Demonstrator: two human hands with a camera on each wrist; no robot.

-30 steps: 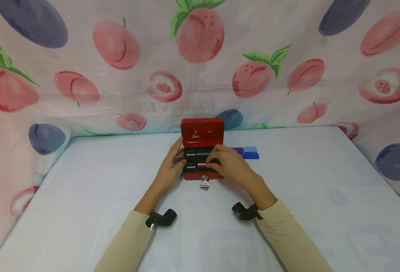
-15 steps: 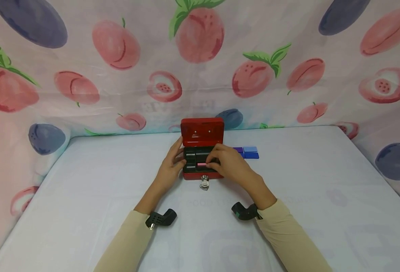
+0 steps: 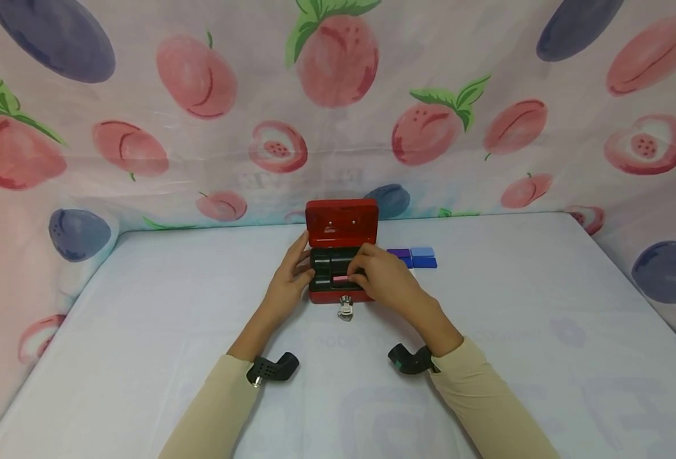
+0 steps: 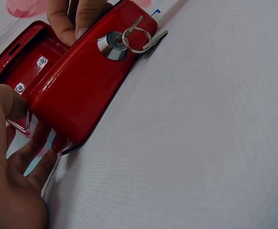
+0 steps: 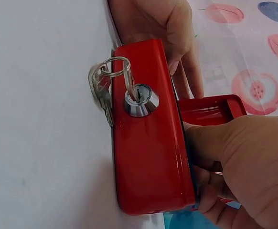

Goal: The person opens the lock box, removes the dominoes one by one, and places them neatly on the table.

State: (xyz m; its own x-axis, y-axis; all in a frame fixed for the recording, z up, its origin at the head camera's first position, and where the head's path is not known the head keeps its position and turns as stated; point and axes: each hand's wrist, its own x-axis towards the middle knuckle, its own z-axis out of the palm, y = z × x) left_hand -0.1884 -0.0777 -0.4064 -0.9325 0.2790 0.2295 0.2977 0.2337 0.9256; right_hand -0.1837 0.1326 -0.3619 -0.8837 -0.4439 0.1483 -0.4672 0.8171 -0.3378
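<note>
A red cash box point(image 3: 338, 297) stands at the table's back with its lid point(image 3: 341, 223) up and a black compartment tray point(image 3: 321, 261) inside. My left hand point(image 3: 283, 284) rests against the box's left side, index finger reaching up to the lid's edge, thumb at the rim. My right hand point(image 3: 392, 277) reaches over the right side into the tray. Its thumb and fingertips come together at the right end of a small pink strip point(image 3: 340, 278) in the front compartment. The right hand covers much of the tray's right part. Keys point(image 5: 101, 88) on a ring hang from the front lock point(image 5: 141, 100).
To the right of the box lie several flat purple and blue pieces point(image 3: 424, 262), partly behind the right hand. A white cloth covers the table point(image 3: 171, 319). A fruit-printed curtain point(image 3: 338, 146) hangs close behind the lid.
My right hand and forearm have shifted slightly left, showing more of the purple piece. The left hand, the box and the pink strip look unmoved.
</note>
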